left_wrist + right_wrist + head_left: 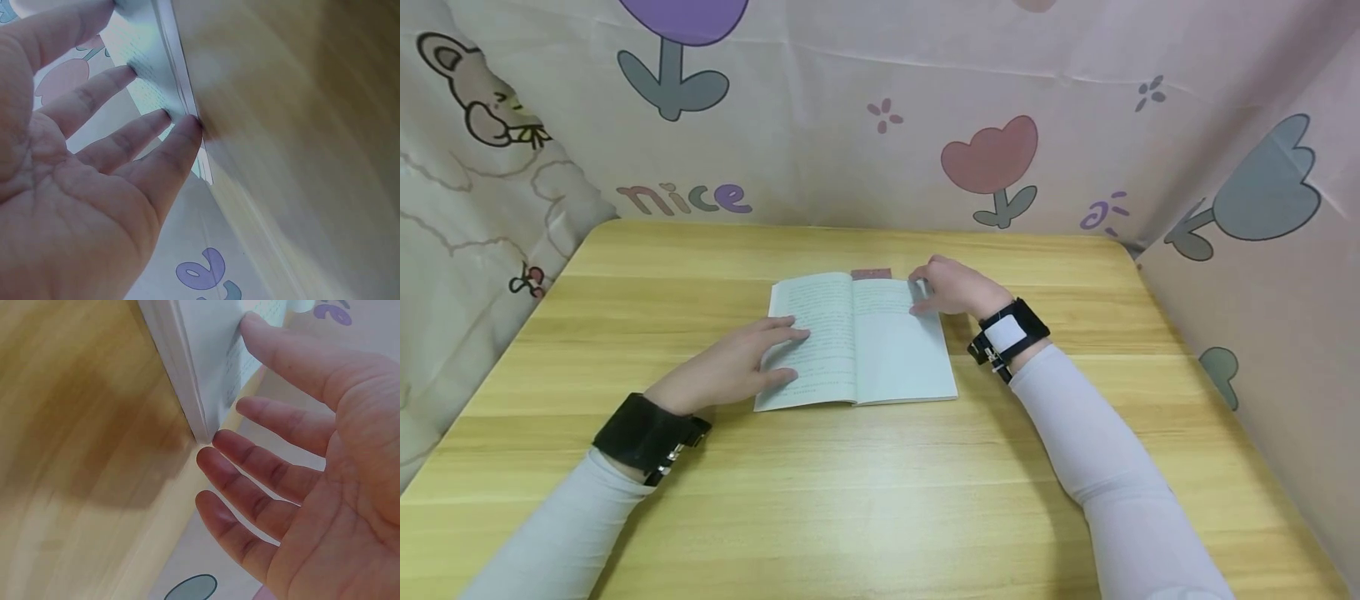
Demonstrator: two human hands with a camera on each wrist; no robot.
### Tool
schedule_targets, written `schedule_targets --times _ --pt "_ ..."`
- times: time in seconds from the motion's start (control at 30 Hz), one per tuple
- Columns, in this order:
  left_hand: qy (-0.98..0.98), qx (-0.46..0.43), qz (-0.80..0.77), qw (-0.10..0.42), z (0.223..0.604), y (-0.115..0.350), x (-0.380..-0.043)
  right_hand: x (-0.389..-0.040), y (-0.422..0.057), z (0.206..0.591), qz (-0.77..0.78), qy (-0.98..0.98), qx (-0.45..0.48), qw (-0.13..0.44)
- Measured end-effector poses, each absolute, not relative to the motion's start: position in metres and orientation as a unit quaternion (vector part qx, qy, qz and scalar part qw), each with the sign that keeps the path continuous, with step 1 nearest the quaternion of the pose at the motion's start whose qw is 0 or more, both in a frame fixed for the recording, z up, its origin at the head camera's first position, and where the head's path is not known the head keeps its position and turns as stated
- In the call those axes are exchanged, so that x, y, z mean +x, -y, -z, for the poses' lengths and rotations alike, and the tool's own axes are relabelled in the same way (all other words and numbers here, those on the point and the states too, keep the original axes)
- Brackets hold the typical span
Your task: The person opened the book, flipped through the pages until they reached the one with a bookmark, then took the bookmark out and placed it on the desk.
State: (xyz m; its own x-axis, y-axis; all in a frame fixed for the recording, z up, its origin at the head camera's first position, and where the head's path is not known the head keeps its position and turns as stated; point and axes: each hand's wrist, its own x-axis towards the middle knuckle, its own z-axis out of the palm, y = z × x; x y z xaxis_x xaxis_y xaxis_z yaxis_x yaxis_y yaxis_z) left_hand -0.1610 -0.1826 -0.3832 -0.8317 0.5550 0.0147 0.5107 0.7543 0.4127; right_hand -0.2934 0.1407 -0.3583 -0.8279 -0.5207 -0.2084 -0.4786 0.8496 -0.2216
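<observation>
Book (902, 354): lying open and face up on the wooden table (865, 500), spine running away from the person. The left page is showing lines of print from top to bottom; the right page is carrying a few lines at its top, with bare paper below them.

Left hand (718, 367): coming in over the book's left edge. It is lying open with fingers spread, thumb resting on the lower part of the left page and fingertips higher up on it. In the left wrist view, one finger is reaching the book's outer edge. It is pressing lightly at most; force cannot be told.

Right hand (958, 287): sitting at the book's upper right corner, open, with relaxed, slightly bent fingers. The thumb is touching the right page; the other fingers are hanging just beside the corner, not curling around it.

A reddish-brown strip (872, 273) is showing just beyond the book's top edge; whether it is part of the book cannot be told.

Black bands (642, 433) are circling both wrists, near the book's two sides. Beyond the book, a pale cloth (835, 108) printed with flowers is hanging behind the table.
</observation>
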Motion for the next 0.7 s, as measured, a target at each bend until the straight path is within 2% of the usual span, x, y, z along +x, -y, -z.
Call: schedule_targets --times 0.33,0.7 --pt "-0.935 0.283 -0.206 0.054 0.384 0.1832 -0.1604 -0.3012 -0.1372 0.3571 0.071 -0.952 -0.249 0.164" --pt "-0.934 0.286 -0.209 0.051 0.3844 0.1835 -0.1595 -0.299 -0.1391 0.3586 0.086 -0.956 -0.237 0.149"
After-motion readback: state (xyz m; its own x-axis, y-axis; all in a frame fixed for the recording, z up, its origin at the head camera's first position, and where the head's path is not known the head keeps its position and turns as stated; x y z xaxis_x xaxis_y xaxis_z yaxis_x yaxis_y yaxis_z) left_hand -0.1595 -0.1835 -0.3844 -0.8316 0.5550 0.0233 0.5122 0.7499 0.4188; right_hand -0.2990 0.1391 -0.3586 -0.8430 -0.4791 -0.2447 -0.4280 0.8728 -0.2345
